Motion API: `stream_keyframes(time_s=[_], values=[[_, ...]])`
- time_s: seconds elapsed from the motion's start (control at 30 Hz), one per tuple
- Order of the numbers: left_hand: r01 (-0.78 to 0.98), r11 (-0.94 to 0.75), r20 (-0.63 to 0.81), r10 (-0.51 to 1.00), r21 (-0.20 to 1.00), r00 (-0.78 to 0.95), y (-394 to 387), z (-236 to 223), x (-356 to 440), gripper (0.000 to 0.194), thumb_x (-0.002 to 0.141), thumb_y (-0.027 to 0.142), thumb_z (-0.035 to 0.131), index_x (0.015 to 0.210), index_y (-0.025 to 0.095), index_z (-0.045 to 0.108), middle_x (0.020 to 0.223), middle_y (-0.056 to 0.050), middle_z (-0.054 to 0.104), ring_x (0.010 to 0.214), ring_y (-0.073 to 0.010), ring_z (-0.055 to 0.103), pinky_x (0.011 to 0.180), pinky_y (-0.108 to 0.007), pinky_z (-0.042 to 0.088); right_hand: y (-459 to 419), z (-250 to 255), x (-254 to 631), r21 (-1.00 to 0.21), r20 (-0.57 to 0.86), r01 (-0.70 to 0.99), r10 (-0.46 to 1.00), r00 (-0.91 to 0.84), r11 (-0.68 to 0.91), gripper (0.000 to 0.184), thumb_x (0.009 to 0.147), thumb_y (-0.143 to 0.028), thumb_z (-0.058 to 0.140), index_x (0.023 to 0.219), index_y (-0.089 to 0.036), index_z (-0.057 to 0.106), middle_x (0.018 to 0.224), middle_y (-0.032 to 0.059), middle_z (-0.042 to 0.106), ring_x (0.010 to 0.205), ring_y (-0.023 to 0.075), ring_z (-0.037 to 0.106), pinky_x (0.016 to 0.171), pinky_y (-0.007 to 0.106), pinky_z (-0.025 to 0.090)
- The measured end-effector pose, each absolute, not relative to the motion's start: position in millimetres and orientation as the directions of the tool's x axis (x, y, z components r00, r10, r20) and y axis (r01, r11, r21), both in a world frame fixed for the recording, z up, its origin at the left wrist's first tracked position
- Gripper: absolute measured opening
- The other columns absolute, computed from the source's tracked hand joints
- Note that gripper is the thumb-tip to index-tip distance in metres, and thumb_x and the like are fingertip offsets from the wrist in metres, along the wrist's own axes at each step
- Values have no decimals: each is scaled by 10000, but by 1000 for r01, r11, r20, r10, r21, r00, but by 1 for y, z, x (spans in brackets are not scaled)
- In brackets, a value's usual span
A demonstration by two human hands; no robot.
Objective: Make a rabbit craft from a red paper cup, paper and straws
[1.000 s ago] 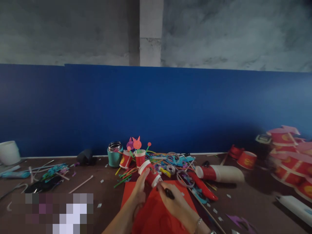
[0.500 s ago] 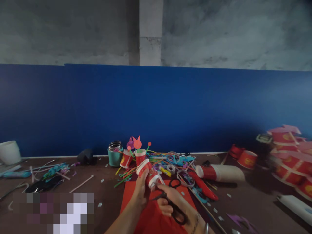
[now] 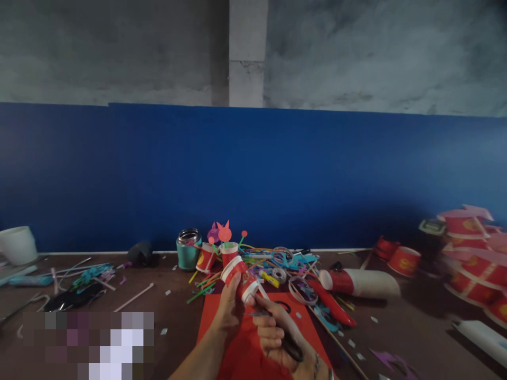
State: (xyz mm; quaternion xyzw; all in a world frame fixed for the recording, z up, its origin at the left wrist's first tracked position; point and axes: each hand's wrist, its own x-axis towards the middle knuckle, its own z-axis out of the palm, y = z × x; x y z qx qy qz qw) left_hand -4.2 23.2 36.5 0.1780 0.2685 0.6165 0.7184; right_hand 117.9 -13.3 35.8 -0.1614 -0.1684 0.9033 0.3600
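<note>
My left hand (image 3: 227, 309) is wrapped round a red paper cup (image 3: 246, 282) with white ends, tilted over the red sheet (image 3: 212, 306). A narrow white strip (image 3: 262, 289) stands out along its right side. In my right hand (image 3: 273, 332) are black-handled scissors (image 3: 292, 349), held low in the palm with the blades pointing left. The thumb and forefinger of this hand reach the cup's lower end; whether they pinch anything there is hard to see. Just behind stand a red cup (image 3: 228, 256) with a pink cut-out animal head (image 3: 224, 234) and another tilted red cup (image 3: 205, 258).
A teal flask (image 3: 188, 253) stands behind on the left. Coloured strips, a tape roll (image 3: 279, 274) and a yellow tube (image 3: 268, 278) lie beyond my hands. To the right are a white bottle (image 3: 372, 283), a red pencil case (image 3: 332, 303) and stacked red cup shapes (image 3: 471, 264).
The scissors came into fuller view as my right hand turned, and have since swung within the palm. The cup tilted slightly and stays in my left hand.
</note>
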Motion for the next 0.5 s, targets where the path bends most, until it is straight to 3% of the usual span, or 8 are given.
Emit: stream_keyframes(time_s=[0.13, 0.23, 0.33, 0.5], values=[[-846, 198, -194, 974, 495, 115, 31, 34, -7, 317, 736, 402, 681, 918, 144, 657, 739, -39, 708, 699, -180, 676, 709, -272, 534, -8, 38, 116, -715, -309, -392, 765, -565, -579, 308, 877, -454, 408, 850, -179, 543, 344, -116, 372, 225, 41, 283, 286, 164, 162], [-890, 183, -233, 968, 419, 89, 34, 32, -8, 325, 788, 367, 639, 1037, 160, 618, 823, -40, 725, 740, -161, 687, 746, -265, 546, -6, 38, 114, -889, -247, -250, 862, -443, -383, 392, 799, -559, 457, 863, -182, 543, 318, -112, 408, 210, 55, 304, 281, 174, 165], [-873, 205, -245, 964, 443, 102, 35, 30, -8, 342, 803, 390, 612, 1031, 136, 618, 808, -66, 729, 726, -181, 694, 707, -281, 564, -6, 36, 112, -952, -172, -172, 908, -381, -252, 463, 741, -612, 482, 855, -168, 552, 308, -98, 436, 208, 65, 345, 282, 173, 159], [-802, 236, -226, 965, 548, 130, 32, 27, -5, 373, 788, 468, 595, 947, 134, 642, 744, -68, 725, 734, -212, 700, 648, -284, 569, -6, 31, 110, -962, -173, -135, 915, -366, -236, 491, 723, -609, 471, 881, -154, 565, 305, -89, 454, 208, 76, 364, 273, 172, 174]])
